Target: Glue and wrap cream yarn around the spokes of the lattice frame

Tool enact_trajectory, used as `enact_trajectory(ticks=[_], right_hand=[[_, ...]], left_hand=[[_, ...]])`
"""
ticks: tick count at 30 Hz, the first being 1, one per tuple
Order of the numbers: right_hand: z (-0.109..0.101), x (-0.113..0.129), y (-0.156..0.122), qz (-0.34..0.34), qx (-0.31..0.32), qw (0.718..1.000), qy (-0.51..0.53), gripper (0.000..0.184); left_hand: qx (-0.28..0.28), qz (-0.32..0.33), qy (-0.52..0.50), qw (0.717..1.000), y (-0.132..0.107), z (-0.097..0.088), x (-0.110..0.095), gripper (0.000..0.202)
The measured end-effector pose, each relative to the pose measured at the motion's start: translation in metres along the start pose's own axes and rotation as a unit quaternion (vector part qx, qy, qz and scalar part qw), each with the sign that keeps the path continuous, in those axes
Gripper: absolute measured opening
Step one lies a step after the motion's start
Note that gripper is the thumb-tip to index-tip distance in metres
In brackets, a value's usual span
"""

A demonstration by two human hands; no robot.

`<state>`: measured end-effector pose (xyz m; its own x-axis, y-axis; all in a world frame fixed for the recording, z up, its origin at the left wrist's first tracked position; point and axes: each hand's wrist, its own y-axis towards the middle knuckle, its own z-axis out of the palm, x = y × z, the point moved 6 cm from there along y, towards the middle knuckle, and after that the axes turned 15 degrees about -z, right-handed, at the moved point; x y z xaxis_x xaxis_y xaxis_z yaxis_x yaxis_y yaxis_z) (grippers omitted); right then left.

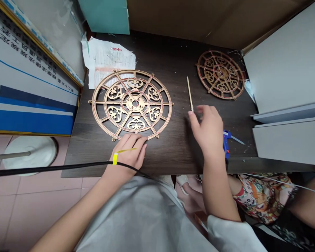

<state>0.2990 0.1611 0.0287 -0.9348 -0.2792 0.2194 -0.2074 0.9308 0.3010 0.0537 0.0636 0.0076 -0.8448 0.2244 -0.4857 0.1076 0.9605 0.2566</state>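
A round, wheel-shaped wooden openwork panel [132, 112] lies flat on the dark table, with spokes, scroll cut-outs and thin reddish lines. My left hand [128, 150] rests on its near rim, fingers stretched forward and fairly flat. To the panel's right lies a thin, pale wooden stick [189, 92]. My right hand [208, 127] is at the stick's near end, the thumb tip touching or almost touching it. Thumb and index finger are apart there, and the other fingers curl loosely. Just right of that wrist is a blue glue gun [226, 141] with a translucent glue stick, partly hidden by my arm.
A second, darker round panel [222, 75] lies at the back right. Printed paper [107, 57] is partly under the first panel. White boards [291, 136] stand at right, a framed poster [28, 80] at left. A black cable [55, 168] passes my left wrist; another person sits at right.
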Motion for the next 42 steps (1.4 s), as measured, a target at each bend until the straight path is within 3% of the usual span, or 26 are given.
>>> enact_trajectory(ticks=[2, 7, 10, 13, 14, 17, 19, 24, 26, 31, 37, 42], right_hand=[[0.016, -0.007, 0.012, 0.021, 0.038, 0.999, -0.01, 0.028], [0.03, -0.017, 0.03, 0.088, 0.094, 0.989, 0.071, 0.009], [0.013, -0.015, 0.028, 0.1, 0.065, 0.981, 0.152, 0.005], [-0.006, 0.0, 0.018, 0.072, 0.018, 0.93, 0.36, 0.049], [-0.015, 0.006, 0.013, 0.046, 0.002, 0.919, 0.391, 0.054], [-0.031, 0.03, -0.005, -0.036, 0.02, 0.911, 0.411, 0.028], [-0.035, 0.043, -0.017, -0.057, 0.022, 0.893, 0.446, 0.029], [-0.054, 0.05, -0.036, -0.086, -0.181, 0.928, 0.314, 0.006], [-0.056, 0.056, -0.04, -0.112, -0.236, 0.923, 0.282, 0.021], [-0.04, 0.065, -0.038, -0.066, -0.209, 0.933, 0.284, 0.031], [-0.035, 0.075, -0.037, -0.127, -0.225, 0.935, 0.242, 0.029], [-0.032, 0.077, -0.037, -0.132, -0.223, 0.929, 0.264, 0.023]], left_hand=[[-0.005, 0.004, 0.005, 1.0, 0.001, 0.001, 0.0, 0.023], [-0.004, 0.005, 0.011, 1.0, 0.0, 0.002, -0.002, 0.023], [0.002, -0.001, 0.006, 1.0, -0.001, 0.003, -0.001, 0.025], [0.011, -0.005, 0.002, 1.0, -0.002, 0.004, 0.0, 0.027], [0.011, -0.006, 0.001, 1.0, -0.001, 0.004, 0.001, 0.027], [0.005, -0.006, 0.001, 1.0, 0.0, 0.003, 0.001, 0.026], [0.005, -0.005, 0.0, 1.0, 0.001, 0.003, 0.0, 0.025], [0.006, -0.008, 0.0, 1.0, 0.002, 0.004, 0.0, 0.025], [0.006, -0.009, -0.001, 1.0, 0.002, 0.004, 0.0, 0.025], [0.008, -0.011, 0.0, 1.0, 0.002, 0.005, 0.001, 0.024], [0.001, -0.003, -0.005, 1.0, 0.001, 0.005, 0.001, 0.025], [0.003, -0.007, -0.004, 1.0, 0.002, 0.005, 0.001, 0.025]])
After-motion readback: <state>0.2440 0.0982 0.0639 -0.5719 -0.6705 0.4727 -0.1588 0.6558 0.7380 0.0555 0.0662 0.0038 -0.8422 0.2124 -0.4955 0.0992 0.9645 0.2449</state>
